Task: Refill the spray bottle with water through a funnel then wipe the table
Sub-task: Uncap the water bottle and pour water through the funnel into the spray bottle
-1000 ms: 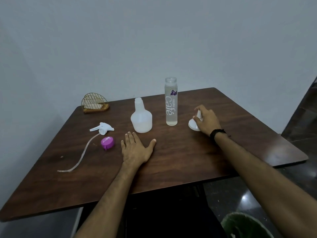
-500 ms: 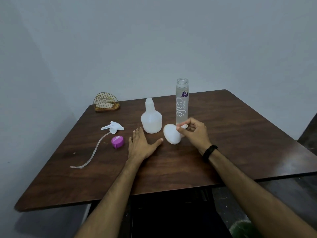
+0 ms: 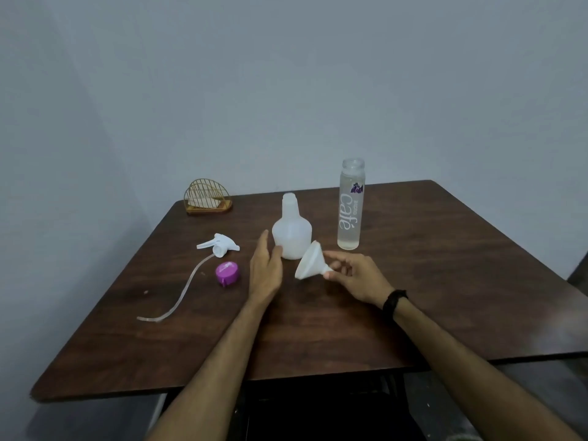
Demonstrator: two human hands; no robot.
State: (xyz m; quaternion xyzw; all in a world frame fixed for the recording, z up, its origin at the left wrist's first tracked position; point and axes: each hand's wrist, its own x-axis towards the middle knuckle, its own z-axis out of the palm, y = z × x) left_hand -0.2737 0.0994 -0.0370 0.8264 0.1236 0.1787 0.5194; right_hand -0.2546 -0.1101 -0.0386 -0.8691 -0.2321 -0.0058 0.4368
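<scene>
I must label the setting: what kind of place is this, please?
Probably a plain indoor room, perhaps a home or small eatery; I cannot tell which. Clues: a dark wooden table against a bare wall, and a wire napkin holder on it.

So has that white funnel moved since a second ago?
Yes. The funnel, held in the right hand, went from right of the tall glass bottle to its left, near the spray bottle.

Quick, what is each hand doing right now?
Left hand: open, fingers straight, reaching beside the spray bottle, holding nothing.
Right hand: holding the white funnel by its spout.
</scene>
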